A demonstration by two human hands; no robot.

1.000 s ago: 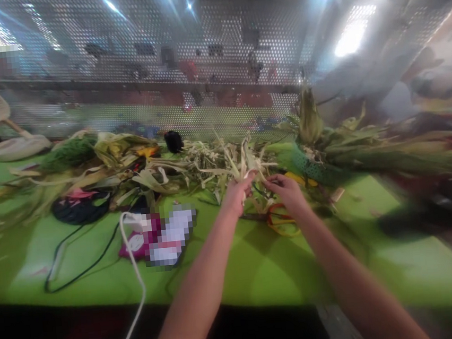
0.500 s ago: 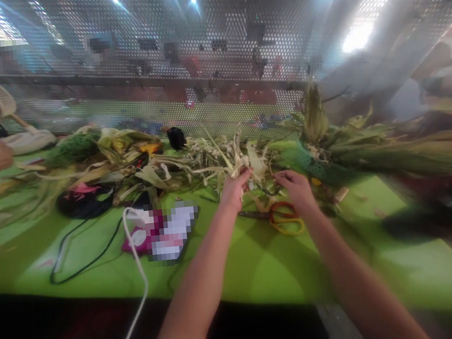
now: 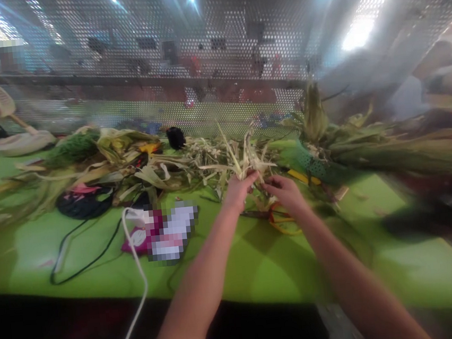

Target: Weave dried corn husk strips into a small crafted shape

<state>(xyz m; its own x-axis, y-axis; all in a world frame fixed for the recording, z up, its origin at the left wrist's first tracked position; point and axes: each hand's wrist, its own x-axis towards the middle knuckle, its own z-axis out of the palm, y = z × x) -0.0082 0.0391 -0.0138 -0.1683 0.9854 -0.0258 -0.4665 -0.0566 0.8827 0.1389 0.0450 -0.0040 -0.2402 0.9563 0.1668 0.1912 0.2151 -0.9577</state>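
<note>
My left hand (image 3: 239, 190) is closed round the base of a bundle of pale dried corn husks (image 3: 251, 159), whose pointed strips fan upward. My right hand (image 3: 284, 191) is just to the right with its fingers pinched together at the bundle's lower edge. Whatever lies between those fingertips is too small to make out. Scissors with red and yellow handles (image 3: 285, 222) lie on the green table (image 3: 260, 273) below my hands, partly covered by my right hand and wrist.
Dry husk scraps (image 3: 204, 155) spread behind my hands. A green basket (image 3: 309, 161) with corn stalks stands at right. Left are a phone (image 3: 174, 233), a purple packet (image 3: 141, 241), a white cable (image 3: 142, 273), a black pouch (image 3: 85, 201) and a white fan (image 3: 23, 141).
My left hand and the husk bundle have shifted slightly right. My right hand has moved left, close against the bundle. Another person's hand at the far left has gone out of view.
</note>
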